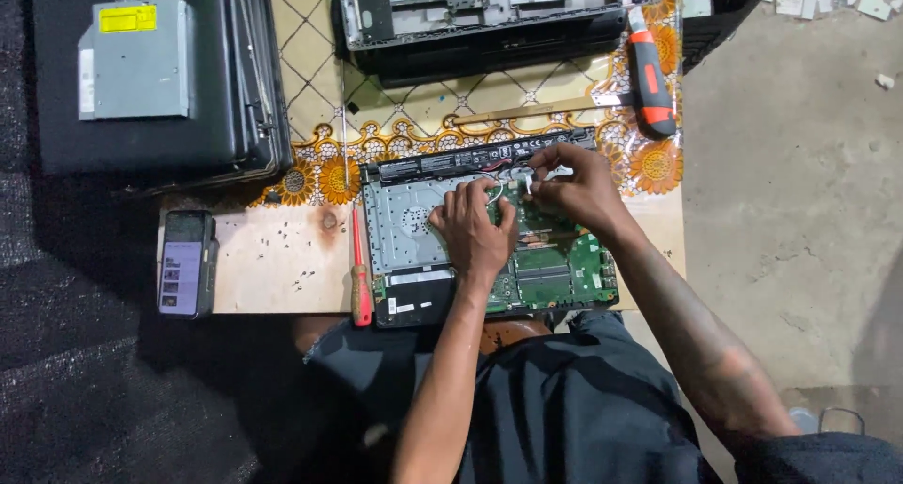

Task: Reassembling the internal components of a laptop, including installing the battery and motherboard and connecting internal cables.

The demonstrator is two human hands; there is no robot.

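Pinching a thin white cable (496, 191), right hand (576, 189) works the fragile opened laptop (414, 239); left hand (473, 230) presses flat, steadying.

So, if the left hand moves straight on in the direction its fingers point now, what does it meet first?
The left hand points up the picture and a little right, so it would probably first meet the white cable at its fingertips, then the long black battery along the opened laptop's far edge. Depth is hard to judge.

two screwdrivers (361, 277), one phone (185, 263), one opened laptop (414, 249)
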